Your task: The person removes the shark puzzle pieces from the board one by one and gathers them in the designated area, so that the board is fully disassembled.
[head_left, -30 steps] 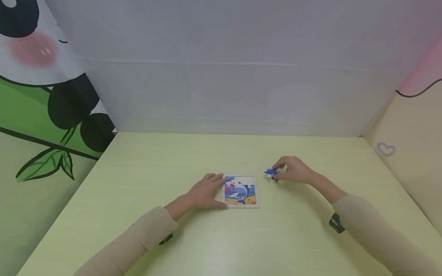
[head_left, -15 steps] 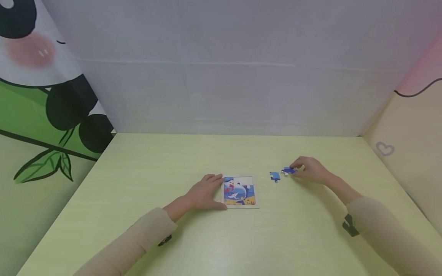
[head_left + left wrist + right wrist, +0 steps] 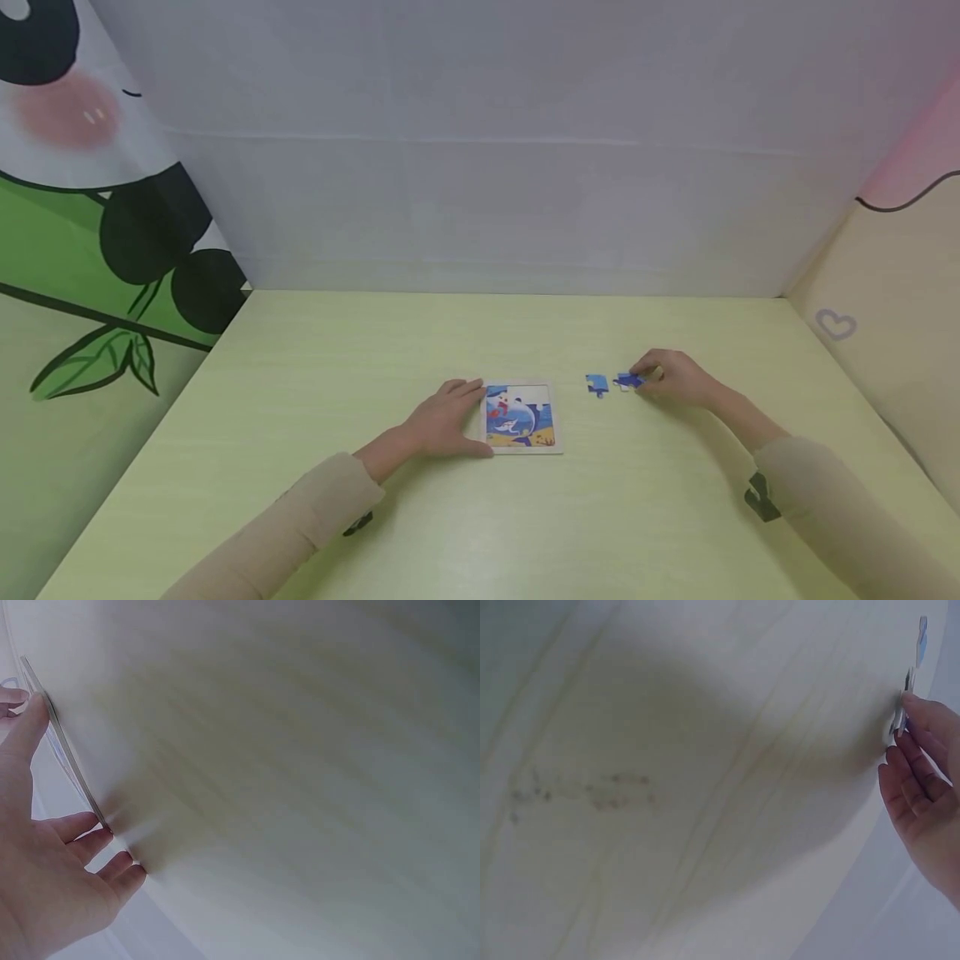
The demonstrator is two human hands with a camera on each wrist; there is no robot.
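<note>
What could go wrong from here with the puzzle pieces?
1. The right hand touches the dark blue piece only at its fingertips; a weak pinch might let it slip.
2. The light blue piece lies just beside it and may get knocked.
3. The left hand steadies the puzzle board by one edge only, so it may shift under pressing.

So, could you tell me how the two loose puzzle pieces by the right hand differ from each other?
The light blue piece lies alone on the table, untouched; the dark blue piece is at the fingertips of the right hand. The light blue piece sits nearer the puzzle board, the dark blue piece farther right. Both are small, blue and outside the board.
</note>
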